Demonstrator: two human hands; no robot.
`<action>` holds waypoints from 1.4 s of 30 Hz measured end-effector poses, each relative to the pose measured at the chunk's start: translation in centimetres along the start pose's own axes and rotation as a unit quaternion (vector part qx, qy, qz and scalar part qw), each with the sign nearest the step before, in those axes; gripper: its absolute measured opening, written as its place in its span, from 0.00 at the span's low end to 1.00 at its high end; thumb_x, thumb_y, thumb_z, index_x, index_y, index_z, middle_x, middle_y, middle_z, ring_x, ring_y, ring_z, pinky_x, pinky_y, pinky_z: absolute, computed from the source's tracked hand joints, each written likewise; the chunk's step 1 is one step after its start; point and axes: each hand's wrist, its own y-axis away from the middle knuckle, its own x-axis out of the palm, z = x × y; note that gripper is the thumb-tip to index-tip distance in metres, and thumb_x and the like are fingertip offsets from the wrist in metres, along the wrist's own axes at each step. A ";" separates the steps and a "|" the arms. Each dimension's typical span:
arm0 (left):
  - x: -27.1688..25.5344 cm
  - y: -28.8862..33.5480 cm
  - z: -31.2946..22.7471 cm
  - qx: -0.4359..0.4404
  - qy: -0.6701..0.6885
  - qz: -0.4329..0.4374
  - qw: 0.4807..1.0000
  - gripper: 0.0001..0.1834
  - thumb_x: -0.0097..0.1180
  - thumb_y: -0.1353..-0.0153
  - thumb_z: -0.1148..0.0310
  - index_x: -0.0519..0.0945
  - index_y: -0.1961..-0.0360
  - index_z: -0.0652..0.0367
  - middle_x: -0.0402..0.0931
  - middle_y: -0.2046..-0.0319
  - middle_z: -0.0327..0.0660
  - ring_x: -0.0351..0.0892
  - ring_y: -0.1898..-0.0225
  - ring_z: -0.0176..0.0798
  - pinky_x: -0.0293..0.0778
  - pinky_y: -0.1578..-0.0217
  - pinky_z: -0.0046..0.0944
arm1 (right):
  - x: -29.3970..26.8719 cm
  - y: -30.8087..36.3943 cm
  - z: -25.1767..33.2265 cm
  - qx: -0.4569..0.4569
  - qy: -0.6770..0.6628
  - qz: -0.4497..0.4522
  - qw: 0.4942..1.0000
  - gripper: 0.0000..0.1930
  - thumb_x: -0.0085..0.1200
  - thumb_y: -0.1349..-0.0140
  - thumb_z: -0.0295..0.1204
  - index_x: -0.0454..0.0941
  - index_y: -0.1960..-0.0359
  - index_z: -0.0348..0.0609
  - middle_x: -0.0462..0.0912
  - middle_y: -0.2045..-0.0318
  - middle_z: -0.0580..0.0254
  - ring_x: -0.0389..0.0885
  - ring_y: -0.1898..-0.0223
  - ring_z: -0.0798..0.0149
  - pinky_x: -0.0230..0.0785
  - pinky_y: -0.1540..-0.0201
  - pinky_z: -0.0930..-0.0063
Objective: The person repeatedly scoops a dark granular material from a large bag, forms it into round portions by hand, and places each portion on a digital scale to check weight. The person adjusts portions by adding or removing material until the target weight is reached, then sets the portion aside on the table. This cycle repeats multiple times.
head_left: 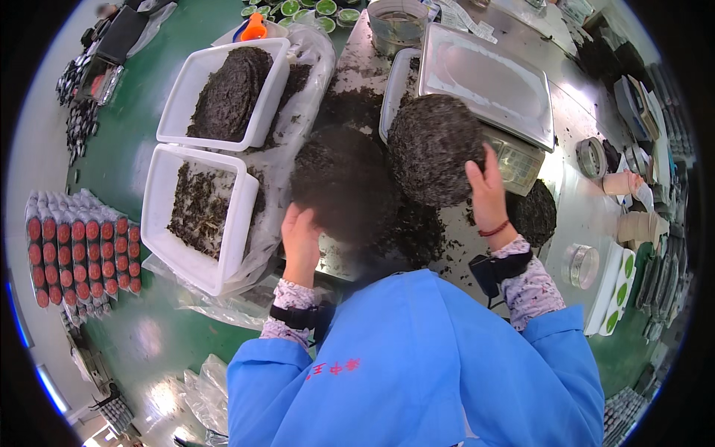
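Note:
My left hand pinches the lower left edge of a round, dark dried-seaweed disc, blurred by motion. In my right hand, thumb and fingers grip the right edge of a second dried-seaweed disc. Both are held up over the work table, side by side. Behind the right one stands a weighing scale with a steel pan, partly covered by the disc. Another seaweed disc lies on the table beside my right wrist. Dark crumbs are scattered beneath the held discs.
At left, one white bin holds stacked seaweed discs, and a nearer white bin holds loose bits. Plastic sheeting lies by them. A clear round tub stands at the back. Steel rings and a clear round container are at right.

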 end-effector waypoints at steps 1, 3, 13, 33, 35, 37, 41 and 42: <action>0.4 0.3 -0.8 0.029 -0.009 -0.004 1.000 0.14 0.44 0.38 0.78 0.75 0.52 0.60 0.78 0.56 0.41 0.78 0.58 0.36 0.75 0.61 0.34 | -0.5 -0.3 0.9 -0.032 0.024 -0.018 0.999 0.27 0.44 0.35 0.24 0.55 0.34 0.36 0.65 0.39 0.54 0.63 0.39 0.64 0.52 0.35 0.74; 1.1 0.5 -2.0 0.086 -0.027 -0.011 0.996 0.15 0.44 0.38 0.80 0.74 0.51 0.61 0.78 0.57 0.41 0.78 0.57 0.36 0.75 0.58 0.35 | -1.4 -0.6 1.7 -0.066 0.078 -0.034 0.994 0.30 0.45 0.36 0.23 0.52 0.32 0.38 0.58 0.33 0.54 0.53 0.32 0.62 0.42 0.31 0.72; 7.2 1.3 -5.7 0.483 -0.462 0.068 0.741 0.21 0.37 0.52 0.87 0.82 0.65 0.64 0.73 0.46 0.50 0.63 0.36 0.55 0.56 0.36 0.50 | -4.1 -2.5 4.4 0.267 -0.388 0.091 0.877 0.20 0.47 0.33 0.31 0.66 0.42 0.36 0.78 0.52 0.58 0.79 0.53 0.63 0.72 0.49 0.67; -6.1 -3.6 9.6 0.126 -0.681 -0.056 0.719 0.45 0.69 0.53 0.58 0.60 0.38 0.67 0.63 0.44 0.56 0.57 0.40 0.59 0.55 0.39 0.50 | -9.7 -9.8 5.0 -0.336 0.461 -0.084 0.817 0.19 0.59 0.46 0.24 0.73 0.50 0.43 0.77 0.48 0.57 0.74 0.46 0.54 0.64 0.43 0.64; -5.0 -3.0 9.4 0.163 -0.700 -0.072 0.692 0.45 0.69 0.54 0.59 0.60 0.39 0.67 0.64 0.45 0.55 0.58 0.42 0.59 0.57 0.40 0.50 | -7.9 -7.9 3.1 -0.331 0.466 -0.021 0.820 0.18 0.59 0.46 0.26 0.74 0.52 0.43 0.75 0.47 0.57 0.72 0.46 0.53 0.64 0.43 0.64; -3.2 -2.4 8.4 0.159 -0.704 -0.102 0.684 0.42 0.70 0.55 0.62 0.62 0.41 0.65 0.65 0.48 0.53 0.60 0.45 0.58 0.58 0.42 0.51 | -4.7 -5.3 1.8 -0.293 0.414 0.064 0.860 0.16 0.59 0.47 0.26 0.75 0.55 0.42 0.77 0.50 0.56 0.73 0.47 0.52 0.65 0.43 0.63; -1.7 -2.9 7.2 0.094 -0.513 -0.090 0.848 0.32 0.63 0.48 0.73 0.61 0.44 0.64 0.69 0.49 0.54 0.71 0.49 0.52 0.66 0.46 0.43 | 1.0 0.2 -2.2 -0.201 0.335 0.334 0.858 0.24 0.60 0.48 0.32 0.71 0.49 0.41 0.73 0.47 0.51 0.71 0.45 0.51 0.64 0.42 0.61; -2.7 -3.4 7.4 0.091 -0.475 -0.075 0.872 0.31 0.61 0.46 0.75 0.60 0.43 0.64 0.69 0.48 0.52 0.71 0.48 0.50 0.67 0.46 0.41 | 2.2 1.4 -2.1 -0.177 0.335 0.373 0.847 0.29 0.62 0.49 0.34 0.68 0.45 0.41 0.69 0.43 0.51 0.67 0.41 0.51 0.61 0.39 0.61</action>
